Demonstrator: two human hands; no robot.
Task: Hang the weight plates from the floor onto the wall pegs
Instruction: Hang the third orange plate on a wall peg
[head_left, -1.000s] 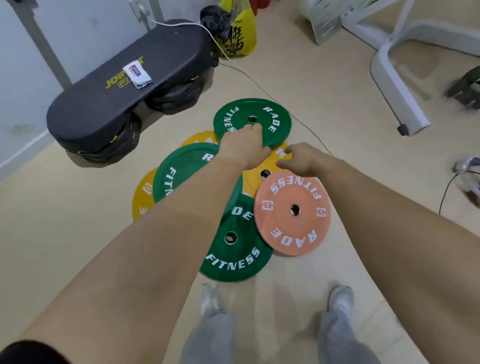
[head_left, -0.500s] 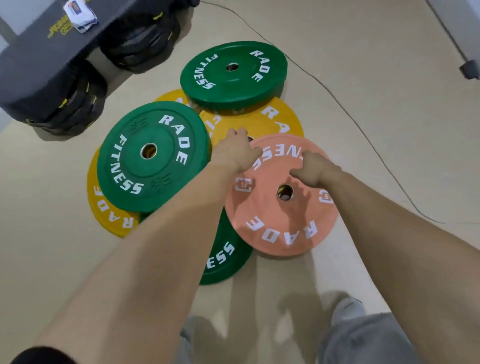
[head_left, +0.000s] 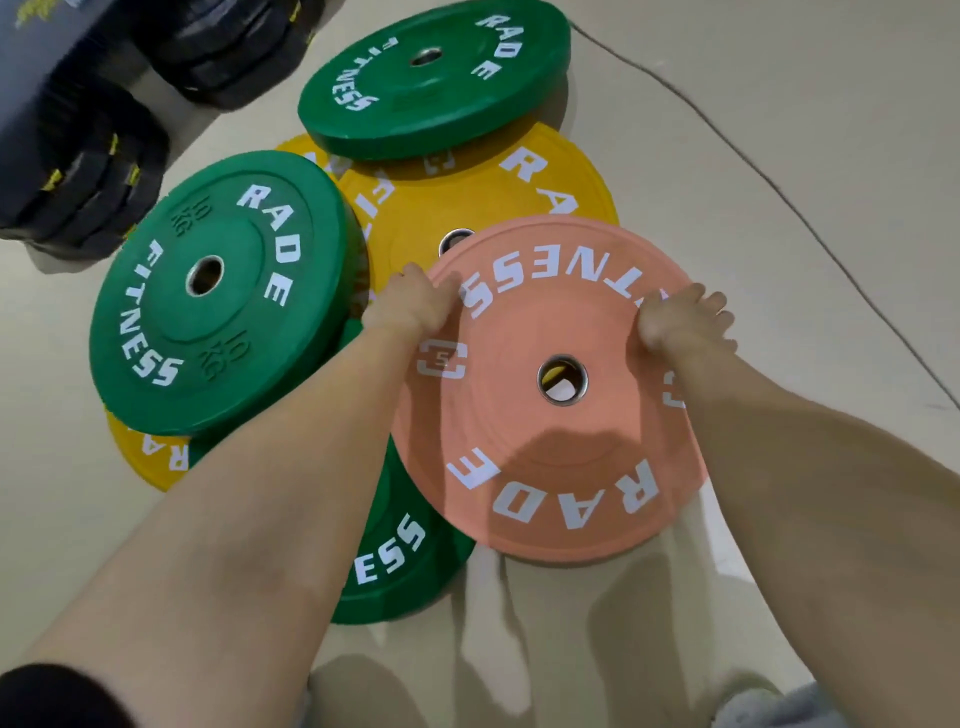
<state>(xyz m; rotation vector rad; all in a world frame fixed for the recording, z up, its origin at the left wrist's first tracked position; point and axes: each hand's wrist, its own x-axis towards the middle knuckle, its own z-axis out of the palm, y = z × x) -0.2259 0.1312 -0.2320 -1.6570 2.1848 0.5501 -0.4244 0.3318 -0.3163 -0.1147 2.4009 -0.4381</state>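
The round salmon-pink rubber weight plate lies atop a yellow rubber plate on the floor. The left grip clasps its far-left rim, the right grip its far-right rim, equally near.

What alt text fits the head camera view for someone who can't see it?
The left hand and right hand grip opposite edges of an orange weight plate. It overlaps green plates and yellow plates piled on a beige floor; black weights sit upper left.
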